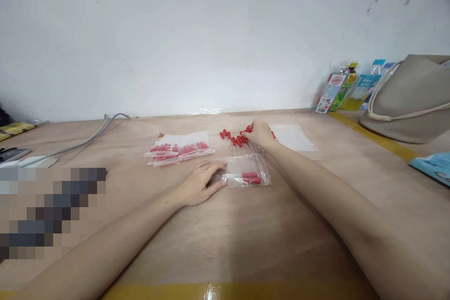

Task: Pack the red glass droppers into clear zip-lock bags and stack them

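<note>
Head view, as I see it from my remote station; clock positions are read about the clear bag [234, 167], with twelve toward the wall [197, 47]. The bag lies flat on the table [197, 239], its two red bulbs [250, 177] showing through the film near its four o'clock corner. My left hand [204, 183] rests at nine o'clock, thumb and forefinger parted moderately wide at that end of the bag, the palm turned down. My right hand [259, 135] reaches in at one o'clock, its fingers bent narrow among the loose red-capped pieces [234, 141]; the fingertips are partly hidden, so I cannot tell whether they grip one. These pieces spread from eleven to one o'clock, their thin clear stems directed roughly toward the bag. At ten o'clock lie overlapping filled bags [179, 149] with rows of red ends visible inside. At two o'clock, just beyond my right wrist, I note a flat white stack [293, 138]. Farther out stand bottles [363, 86] near two o'clock and a grey drawstring bag [411, 96] between two and three. A grey cable [94, 136] curves between nine and ten.
</note>
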The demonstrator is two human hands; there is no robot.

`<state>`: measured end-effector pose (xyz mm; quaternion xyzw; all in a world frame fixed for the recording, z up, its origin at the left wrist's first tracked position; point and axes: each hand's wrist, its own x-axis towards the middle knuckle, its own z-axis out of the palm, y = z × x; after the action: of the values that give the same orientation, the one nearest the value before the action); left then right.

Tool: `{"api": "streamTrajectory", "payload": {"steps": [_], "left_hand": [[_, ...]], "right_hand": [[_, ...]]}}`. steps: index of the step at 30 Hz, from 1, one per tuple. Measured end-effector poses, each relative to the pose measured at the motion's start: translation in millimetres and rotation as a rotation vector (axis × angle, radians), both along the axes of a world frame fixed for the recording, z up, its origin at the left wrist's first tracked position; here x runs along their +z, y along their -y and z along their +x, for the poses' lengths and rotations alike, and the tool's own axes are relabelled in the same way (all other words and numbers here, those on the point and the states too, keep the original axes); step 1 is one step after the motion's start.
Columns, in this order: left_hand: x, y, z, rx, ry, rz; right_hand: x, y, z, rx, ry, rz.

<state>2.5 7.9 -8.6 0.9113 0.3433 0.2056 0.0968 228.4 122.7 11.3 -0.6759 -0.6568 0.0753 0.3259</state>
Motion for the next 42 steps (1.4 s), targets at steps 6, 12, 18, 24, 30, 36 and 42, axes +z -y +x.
{"api": "streamTrajectory", "payload": {"steps": [6, 12, 18, 24, 30, 36, 42], "left_hand": [[-1.9, -1.4, -0.7, -0.027, 0.018, -0.031], [-1.8, -1.3, 0.1, -0.042, 0.018, -0.033], [-1.3, -0.1, 1.3, -0.016, 0.005, -0.014], [2.1, 1.7, 3.3, -0.010, -0.022, -0.008], [2.1, 2.3, 2.8, 0.013, -0.046, -0.009], [3.8, 2.7, 3.3, 0.017, -0.055, -0.021], [0.6, 1.1, 1.3, 0.019, -0.050, -0.015]], "right_hand": [[5.6, -5.4, -0.4, -0.007, -0.034, -0.068], [10.5, 13.7, 22.9, 0.056, -0.223, 0.186], [-12.2, 55.6, 62.4, 0.062, -0.717, 0.204], [-28.9, 85.1, 47.5, 0.044, -1.103, -0.021], [-36.8, 102.7, 44.3, 0.307, -0.976, -0.208], [-36.9, 101.1, 48.8, 0.573, -0.560, -0.240], [-28.1, 102.9, 40.6, 0.709, -0.428, -0.188]]}}
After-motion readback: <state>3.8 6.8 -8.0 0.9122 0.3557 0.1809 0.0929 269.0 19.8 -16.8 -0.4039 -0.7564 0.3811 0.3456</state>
